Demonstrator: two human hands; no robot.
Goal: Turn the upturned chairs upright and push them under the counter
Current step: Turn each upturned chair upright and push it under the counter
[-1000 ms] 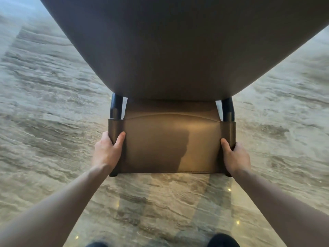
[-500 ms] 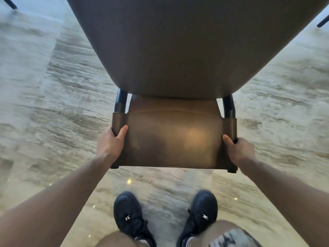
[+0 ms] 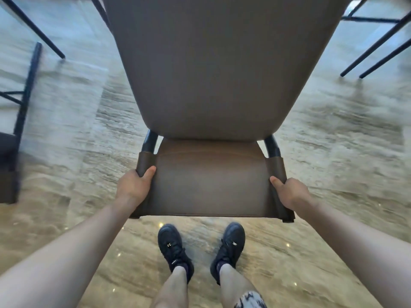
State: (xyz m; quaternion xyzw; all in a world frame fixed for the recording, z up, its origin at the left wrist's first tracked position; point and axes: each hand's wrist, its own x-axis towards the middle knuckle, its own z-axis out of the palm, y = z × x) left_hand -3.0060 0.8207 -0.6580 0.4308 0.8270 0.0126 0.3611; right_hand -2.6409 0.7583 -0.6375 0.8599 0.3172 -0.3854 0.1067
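Note:
A brown leather chair point(image 3: 211, 183) fills the middle of the head view, seen from behind and above. Its wide seat point(image 3: 218, 63) stretches away from me and its backrest is nearest to me. Black frame posts point(image 3: 149, 142) show between seat and backrest. My left hand point(image 3: 133, 187) grips the backrest's left edge, thumb on the front face. My right hand point(image 3: 289, 192) grips the right edge the same way. The chair's legs are hidden under the seat, and no counter is visible.
Black legs of another chair point(image 3: 373, 47) stand at the upper right. More black legs point(image 3: 33, 27) and a dark chair frame point(image 3: 22, 107) are at the left. My two black shoes point(image 3: 200, 247) stand on the glossy marble floor point(image 3: 333, 152) just behind the chair.
The view has pulled back and tilted down, so my feet and the neighbouring chair legs came into sight. Both hands keep their grip on the backrest.

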